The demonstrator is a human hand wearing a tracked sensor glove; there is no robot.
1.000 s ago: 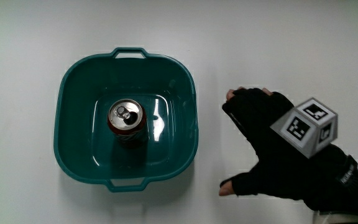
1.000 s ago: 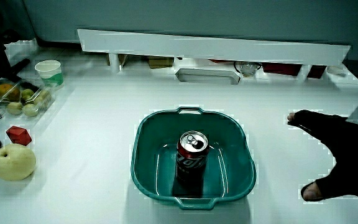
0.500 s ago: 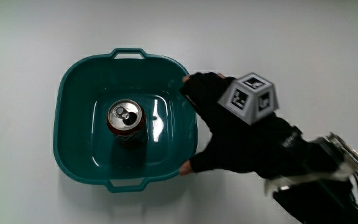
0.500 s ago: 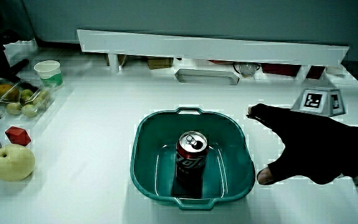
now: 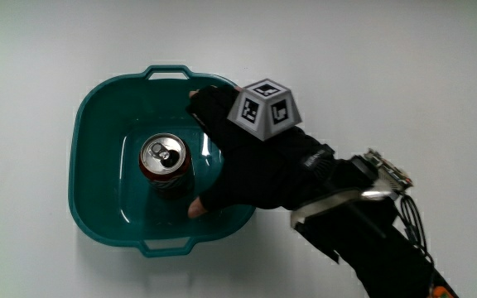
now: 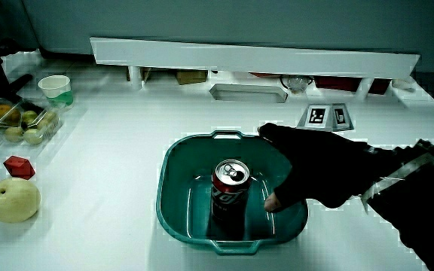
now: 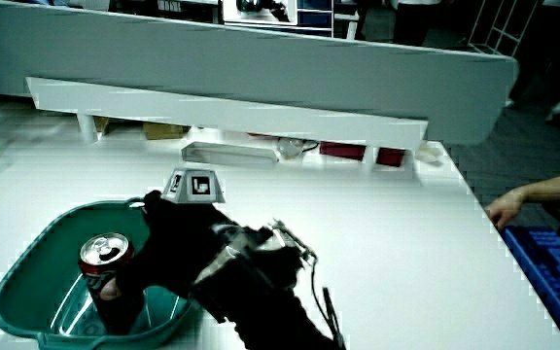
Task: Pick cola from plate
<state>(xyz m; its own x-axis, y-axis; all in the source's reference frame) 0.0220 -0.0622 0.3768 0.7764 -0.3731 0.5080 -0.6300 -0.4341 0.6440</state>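
A red cola can (image 5: 166, 159) stands upright in the middle of a teal basin (image 5: 98, 108) with two handles. The gloved hand (image 5: 226, 161) is over the basin beside the can, with the patterned cube (image 5: 266, 105) on its back. Its fingers are spread: the thumb tip (image 5: 195, 207) is close to the can on the side nearer the person, and the fingertips (image 5: 195, 98) reach toward the basin's rim. It holds nothing. Both side views show the can (image 6: 228, 192) (image 7: 105, 267) with the hand (image 6: 296, 162) (image 7: 168, 243) beside it.
In a side view a pale apple (image 6: 7, 202), a red cube (image 6: 19, 165), a container of fruit (image 6: 21, 124) and a cup (image 6: 53, 89) lie at the table's edge. The low white partition (image 6: 255, 56) runs along the table farther from the person.
The hand has moved from the table beside the basin to over the basin, and its spread fingers have come up close beside the can. The can and basin have not moved.
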